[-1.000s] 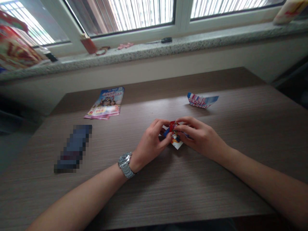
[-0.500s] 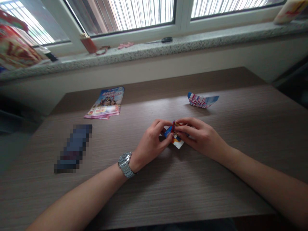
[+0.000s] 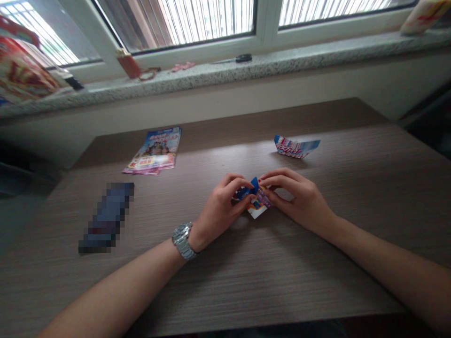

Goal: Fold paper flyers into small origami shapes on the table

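A small piece of colourful printed paper, folded, with blue, purple, orange and white areas, is between my hands just above the table. My left hand, with a silver watch at the wrist, pinches its left side between thumb and fingers. On the other side, the fingertips of my right hand pinch the upper right edge. A blue flap stands up between the two hands. Fingers cover parts of the paper. Beyond my right hand, a folded boat-like paper rests on the table.
Printed leaflets lie stacked at the far left of the brown table. Nearer is a pixelated dark, phone-like object. Along the stone windowsill are a red lighter-like item, a black-handled tool and a red food bag.
My right hand has shifted slightly right, drawing its fingers away from the left ones. More of the paper shows, and its blue flap now stands up. My left hand stays nearly still.
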The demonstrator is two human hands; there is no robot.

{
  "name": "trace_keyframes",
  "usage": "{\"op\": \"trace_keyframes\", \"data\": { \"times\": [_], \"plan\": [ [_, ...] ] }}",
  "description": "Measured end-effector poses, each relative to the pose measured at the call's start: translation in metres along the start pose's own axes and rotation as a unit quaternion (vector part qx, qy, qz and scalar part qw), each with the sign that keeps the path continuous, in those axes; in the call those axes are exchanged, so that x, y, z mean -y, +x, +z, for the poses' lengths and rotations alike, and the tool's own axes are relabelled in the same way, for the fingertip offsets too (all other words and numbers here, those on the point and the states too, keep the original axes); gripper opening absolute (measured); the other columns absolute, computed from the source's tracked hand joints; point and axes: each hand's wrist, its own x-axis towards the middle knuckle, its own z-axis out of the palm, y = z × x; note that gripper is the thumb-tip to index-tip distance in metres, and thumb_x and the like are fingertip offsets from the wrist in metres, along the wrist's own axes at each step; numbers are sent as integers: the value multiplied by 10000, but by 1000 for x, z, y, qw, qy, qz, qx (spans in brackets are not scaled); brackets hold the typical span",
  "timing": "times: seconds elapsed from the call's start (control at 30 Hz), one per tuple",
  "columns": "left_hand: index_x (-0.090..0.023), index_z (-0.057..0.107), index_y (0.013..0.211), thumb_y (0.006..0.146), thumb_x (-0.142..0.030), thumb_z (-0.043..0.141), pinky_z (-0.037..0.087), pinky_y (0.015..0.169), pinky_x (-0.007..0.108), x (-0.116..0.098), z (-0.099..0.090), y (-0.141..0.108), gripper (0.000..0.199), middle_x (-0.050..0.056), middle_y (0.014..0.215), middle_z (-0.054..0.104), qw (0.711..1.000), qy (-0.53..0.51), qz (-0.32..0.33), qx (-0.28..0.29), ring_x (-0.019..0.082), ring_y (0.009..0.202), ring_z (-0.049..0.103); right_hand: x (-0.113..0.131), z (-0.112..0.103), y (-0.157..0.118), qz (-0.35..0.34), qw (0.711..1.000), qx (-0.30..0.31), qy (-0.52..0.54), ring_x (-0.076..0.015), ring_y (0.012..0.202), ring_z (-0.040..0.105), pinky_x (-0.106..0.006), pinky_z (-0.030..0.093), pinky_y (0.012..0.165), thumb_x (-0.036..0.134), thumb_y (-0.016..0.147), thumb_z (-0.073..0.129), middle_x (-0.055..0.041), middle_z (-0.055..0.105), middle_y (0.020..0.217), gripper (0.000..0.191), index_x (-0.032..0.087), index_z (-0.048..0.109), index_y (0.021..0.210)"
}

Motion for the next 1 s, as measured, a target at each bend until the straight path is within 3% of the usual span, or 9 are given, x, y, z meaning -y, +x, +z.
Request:
{"op": "trace_keyframes", "data": {
  "times": [0.17, 0.57, 0.77, 1.0],
  "plan": [
    [-206, 638, 1098, 915, -139, 698, 568, 867, 283, 1, 0, -1, 205, 38, 1118, 598, 1000, 5, 27, -8, 128, 949, 628, -2, -1, -1, 95, 992, -7, 83, -231, 1023, 682, -370, 627, 835, 301, 919, 709, -86, 650, 1123, 174, 233, 680, 1077],
    [-196, 591, 1167, 895, -125, 716, 537, 800, 258, -7, -2, 0, 308, 34, 1069, 613, 1000, -4, 24, -4, 124, 895, 614, -6, 0, -4, 127, 986, 11, 108, -215, 1066, 654, -328, 606, 850, 273, 906, 717, -80, 620, 1141, 91, 221, 707, 980],
    [-183, 647, 1087, 959, -253, 672, 528, 829, 283, -9, -4, -1, 148, 53, 1057, 596, 1000, -15, 11, 18, 143, 932, 606, -2, 0, -4, 139, 980, 33, 141, -208, 1039, 663, -312, 612, 829, 307, 901, 724, -80, 618, 1157, 97, 221, 714, 944],
    [-182, 665, 967, 968, -244, 656, 502, 805, 266, -10, -3, 1, 62, 32, 978, 578, 999, -37, 1, 7, 134, 892, 580, 1, 3, -5, 168, 971, 48, 161, -213, 1027, 668, -309, 611, 804, 320, 898, 717, -90, 605, 1171, 108, 217, 725, 928]
  ]
}}
